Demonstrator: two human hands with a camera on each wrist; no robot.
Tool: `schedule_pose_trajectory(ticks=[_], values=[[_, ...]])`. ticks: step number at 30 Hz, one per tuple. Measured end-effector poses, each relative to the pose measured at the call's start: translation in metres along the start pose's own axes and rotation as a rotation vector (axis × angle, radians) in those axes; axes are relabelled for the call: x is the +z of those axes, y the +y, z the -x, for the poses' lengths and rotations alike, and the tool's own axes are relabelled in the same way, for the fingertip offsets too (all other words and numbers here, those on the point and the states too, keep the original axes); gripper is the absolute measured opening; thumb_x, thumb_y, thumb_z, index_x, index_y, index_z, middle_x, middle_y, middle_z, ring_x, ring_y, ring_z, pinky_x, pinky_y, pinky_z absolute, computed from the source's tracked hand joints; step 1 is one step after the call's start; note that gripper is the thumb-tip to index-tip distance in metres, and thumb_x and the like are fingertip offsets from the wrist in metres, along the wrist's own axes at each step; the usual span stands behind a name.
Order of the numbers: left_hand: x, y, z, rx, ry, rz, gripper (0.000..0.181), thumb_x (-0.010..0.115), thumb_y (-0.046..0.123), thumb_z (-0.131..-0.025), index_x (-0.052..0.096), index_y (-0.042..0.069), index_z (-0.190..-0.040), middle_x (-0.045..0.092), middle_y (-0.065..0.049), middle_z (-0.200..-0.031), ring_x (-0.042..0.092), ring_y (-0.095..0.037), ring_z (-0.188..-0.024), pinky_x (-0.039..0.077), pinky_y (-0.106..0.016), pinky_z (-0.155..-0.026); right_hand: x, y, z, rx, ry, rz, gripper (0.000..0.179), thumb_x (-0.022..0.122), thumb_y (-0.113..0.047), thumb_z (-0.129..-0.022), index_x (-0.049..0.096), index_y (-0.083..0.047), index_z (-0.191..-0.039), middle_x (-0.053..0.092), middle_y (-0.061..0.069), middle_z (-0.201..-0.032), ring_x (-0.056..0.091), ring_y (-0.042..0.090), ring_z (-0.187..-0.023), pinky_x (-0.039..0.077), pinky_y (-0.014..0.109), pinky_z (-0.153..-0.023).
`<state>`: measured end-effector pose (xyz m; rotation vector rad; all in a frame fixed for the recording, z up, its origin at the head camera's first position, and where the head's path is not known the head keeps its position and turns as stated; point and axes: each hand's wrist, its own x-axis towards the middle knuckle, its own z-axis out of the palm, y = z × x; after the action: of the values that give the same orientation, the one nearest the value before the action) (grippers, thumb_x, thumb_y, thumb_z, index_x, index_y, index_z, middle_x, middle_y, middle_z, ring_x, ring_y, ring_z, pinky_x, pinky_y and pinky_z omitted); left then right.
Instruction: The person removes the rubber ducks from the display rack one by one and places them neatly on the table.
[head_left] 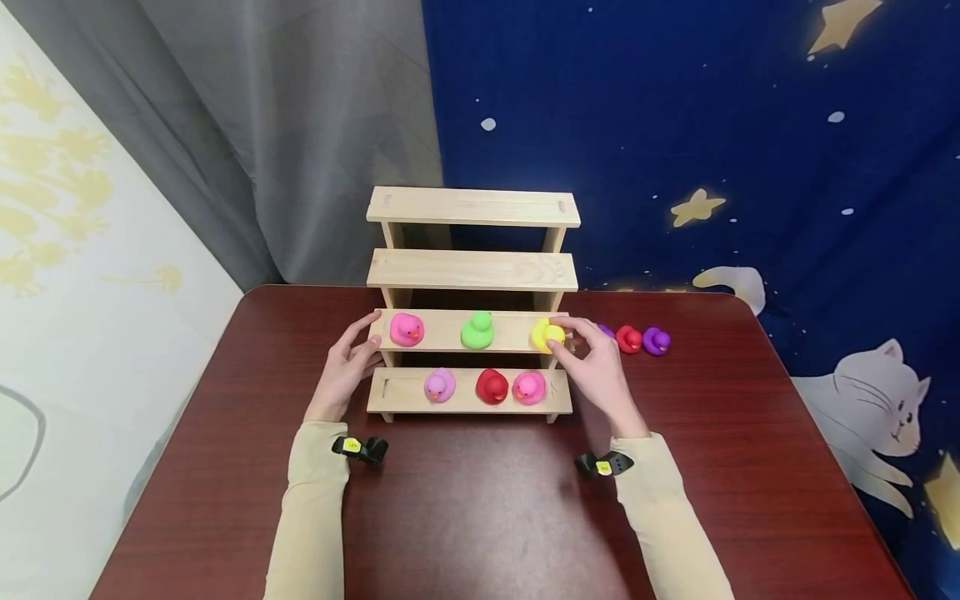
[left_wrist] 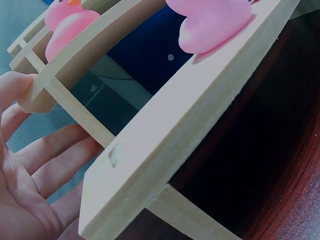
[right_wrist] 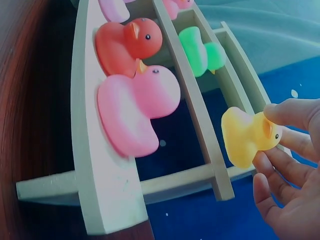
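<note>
A stepped wooden rack [head_left: 472,270] with four shelves stands on the table. My right hand [head_left: 600,371] pinches a yellow rubber duck [head_left: 542,335] by its head, at the right end of the second shelf from the bottom. In the right wrist view, thumb and fingertips meet round the yellow duck [right_wrist: 240,137]. That shelf also bears a pink duck [head_left: 406,330] on the left and a green duck [head_left: 477,331] mid-shelf. My left hand [head_left: 343,372] grips the same shelf's left end, thumb in front; in the left wrist view its other fingers [left_wrist: 60,160] reach beside the support.
On the bottom shelf sit a lilac duck [head_left: 439,385], a red duck [head_left: 492,387] and a pink duck [head_left: 529,387]. Right of the rack, a red duck [head_left: 628,339] and a purple duck [head_left: 656,341] stand on the table [head_left: 480,508], with another purple one partly hidden. Curtains hang behind.
</note>
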<state>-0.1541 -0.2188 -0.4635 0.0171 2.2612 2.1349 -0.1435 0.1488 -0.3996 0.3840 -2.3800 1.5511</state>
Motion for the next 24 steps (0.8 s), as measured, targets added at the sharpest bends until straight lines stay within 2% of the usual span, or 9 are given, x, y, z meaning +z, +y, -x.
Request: schedule_pose_trajectory(ticks=[3, 4, 7, 11, 18, 24], values=[[0.0, 0.0, 0.0, -0.004, -0.001, 0.0, 0.051, 0.056, 0.032, -0.099, 0.042, 0.025, -0.148, 0.061, -0.014, -0.124, 0.064, -0.014, -0.103, 0.048, -0.045, -0.092, -0.004, -0.012, 0.003, -0.01, 0.02, 0.004, 0.03, 0.072, 0.007, -0.082, 0.066, 0.009, -0.111, 0.063, 0.026, -0.101, 0.058, 0.043, -0.083, 0.045, 0.056, -0.077], [0.0, 0.0, 0.0, -0.006, 0.0, 0.0, 0.051, 0.056, 0.032, -0.099, 0.042, 0.025, -0.148, 0.061, -0.015, -0.125, 0.064, -0.014, -0.103, 0.048, -0.044, -0.091, -0.005, -0.015, 0.004, -0.009, 0.022, 0.01, 0.029, 0.071, 0.008, -0.082, 0.065, 0.011, -0.111, 0.063, 0.027, -0.1, 0.057, 0.044, -0.084, 0.045, 0.057, -0.077], [0.0, -0.001, -0.001, -0.009, 0.001, -0.001, 0.051, 0.056, 0.031, -0.1, 0.042, 0.024, -0.148, 0.06, -0.016, -0.126, 0.064, -0.014, -0.103, 0.048, -0.042, -0.091, -0.009, -0.011, 0.005, 0.012, 0.031, 0.03, 0.029, 0.072, 0.007, -0.083, 0.066, 0.01, -0.111, 0.062, 0.026, -0.098, 0.056, 0.045, -0.086, 0.047, 0.042, -0.078], [0.0, -0.002, -0.001, -0.009, -0.003, 0.003, 0.051, 0.055, 0.03, -0.1, 0.041, 0.024, -0.148, 0.058, -0.019, -0.128, 0.064, -0.014, -0.104, 0.049, -0.041, -0.091, -0.013, 0.01, 0.005, 0.027, 0.039, 0.045, 0.03, 0.073, 0.0, -0.084, 0.068, 0.003, -0.113, 0.063, 0.019, -0.098, 0.055, 0.037, -0.087, 0.043, 0.022, -0.075], [0.001, 0.001, 0.0, -0.003, 0.001, 0.001, 0.05, 0.056, 0.031, -0.099, 0.042, 0.025, -0.148, 0.058, -0.02, -0.128, 0.064, -0.015, -0.104, 0.049, -0.041, -0.09, -0.023, 0.026, 0.006, -0.002, 0.056, 0.021, 0.03, 0.074, -0.005, -0.086, 0.07, -0.004, -0.115, 0.066, 0.014, -0.102, 0.055, 0.025, -0.085, 0.045, 0.02, -0.075], [0.001, 0.002, 0.0, 0.001, 0.0, 0.002, 0.05, 0.056, 0.031, -0.1, 0.042, 0.025, -0.148, 0.056, -0.022, -0.129, 0.064, -0.015, -0.104, 0.049, -0.042, -0.09, -0.031, 0.03, 0.01, -0.004, 0.078, 0.022, 0.031, 0.074, -0.004, -0.085, 0.069, -0.003, -0.116, 0.066, 0.015, -0.1, 0.055, 0.025, -0.086, 0.047, 0.03, -0.075]])
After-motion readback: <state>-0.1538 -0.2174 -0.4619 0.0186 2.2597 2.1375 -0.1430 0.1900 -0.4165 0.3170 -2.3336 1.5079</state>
